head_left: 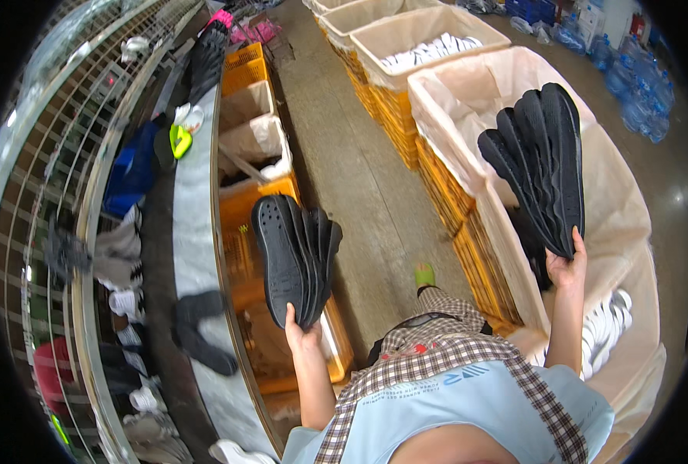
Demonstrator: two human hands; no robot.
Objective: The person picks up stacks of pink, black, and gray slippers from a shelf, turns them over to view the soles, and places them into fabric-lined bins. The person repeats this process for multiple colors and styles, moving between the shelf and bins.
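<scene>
My left hand (304,339) is closed around the heel ends of a bundle of black shoe soles (282,255), held upright between the bench and the aisle. Small round holes mark the front sole near its top. On the right, my right hand (567,267) grips a second bundle of black shoe soles (554,155) by their lower ends, spread like a fan above a cloth-lined crate (468,85). Below that bundle, black soles (526,240) lie partly hidden in the crate. White soles (607,329) rest in the lining by my right forearm.
To the left runs a long bench (193,193) with a pair of black soles (203,329) on it, beside a wire-mesh rack (50,155). Orange crates (243,73) stand below the bench. More lined crates (375,39) line the aisle; plastic bottles (642,85) sit far right.
</scene>
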